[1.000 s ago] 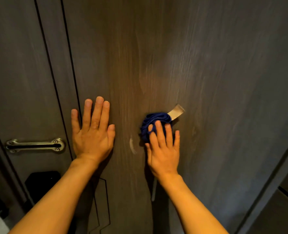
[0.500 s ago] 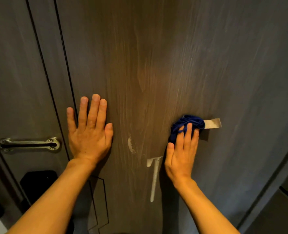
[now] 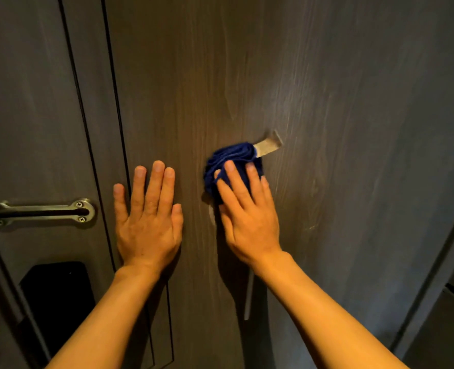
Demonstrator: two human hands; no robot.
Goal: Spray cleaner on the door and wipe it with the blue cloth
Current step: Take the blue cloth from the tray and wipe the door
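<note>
A dark wood-grain door (image 3: 327,102) fills the view. My right hand (image 3: 247,217) presses a bunched blue cloth (image 3: 231,158) flat against the door's middle, fingers spread over it. A pale tag (image 3: 268,146) sticks out of the cloth at its upper right. My left hand (image 3: 148,217) lies flat on the door to the left of the cloth, fingers together, holding nothing. No spray bottle is in view.
A metal latch bar (image 3: 39,212) is fixed at the left, with a black lock panel (image 3: 58,296) below it. Vertical grooves (image 3: 114,102) run down the door left of my left hand. A pale streak (image 3: 248,296) runs down below my right wrist.
My right hand slid the cloth to the right across the door and has now come back left toward the middle. My left hand stayed flat in place.
</note>
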